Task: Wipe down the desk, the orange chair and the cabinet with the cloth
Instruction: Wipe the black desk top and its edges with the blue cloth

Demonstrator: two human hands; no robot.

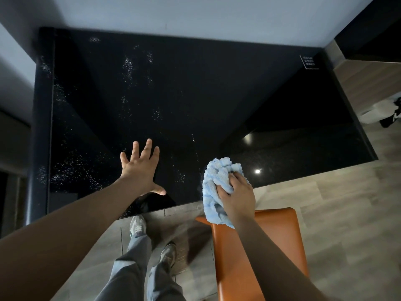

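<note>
My right hand (235, 196) bunches a fluffy blue cloth (217, 185), fingers curled into its folds, over the black desk (173, 83) near edge. It looks soft, light, easily wadded. My left hand (140, 168) hovers, fingers spread.

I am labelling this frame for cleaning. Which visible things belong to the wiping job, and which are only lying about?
For the job: blue cloth in the right hand; black desk; orange chair; left hand.

Lying about: small sign on the desk corner; white and black items on the floor.
</note>
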